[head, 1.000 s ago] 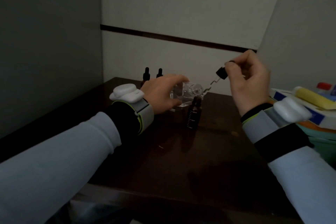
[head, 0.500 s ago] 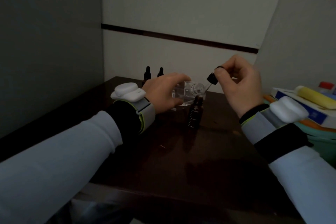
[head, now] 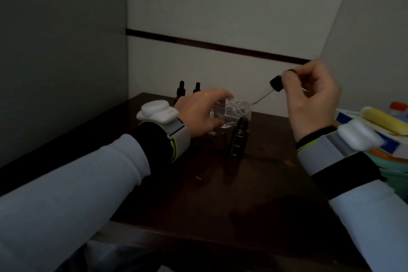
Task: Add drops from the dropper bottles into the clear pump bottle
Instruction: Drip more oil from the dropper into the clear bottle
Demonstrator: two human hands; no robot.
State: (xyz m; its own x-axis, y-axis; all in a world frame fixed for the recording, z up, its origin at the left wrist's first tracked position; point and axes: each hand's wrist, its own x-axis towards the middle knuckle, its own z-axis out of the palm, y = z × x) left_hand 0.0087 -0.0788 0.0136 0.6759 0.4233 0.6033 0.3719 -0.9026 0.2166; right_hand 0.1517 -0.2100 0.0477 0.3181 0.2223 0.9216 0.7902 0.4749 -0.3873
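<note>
Left hand (head: 198, 112) is gripping the clear square plastic pump bottle (head: 234, 112) on the dark brown wooden desk (head: 254, 194), fingers (head: 220, 95) curling over its top. Right hand (head: 313, 99) is pinching the black-bulbed glass dropper (head: 276, 84), tip slanting toward the bottle's open mouth. Uncapped dark amber dropper bottle (head: 239, 137) is standing just beside. Two black-capped dropper bottles (head: 181, 89) are standing behind the left hand.

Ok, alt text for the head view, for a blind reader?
The right hand pinches a black-capped dropper, its glass tip angled down toward the mouth of the clear pump bottle that the left hand holds. On the dark table, an uncapped dark dropper bottle stands in front, two capped bottles behind.
</note>
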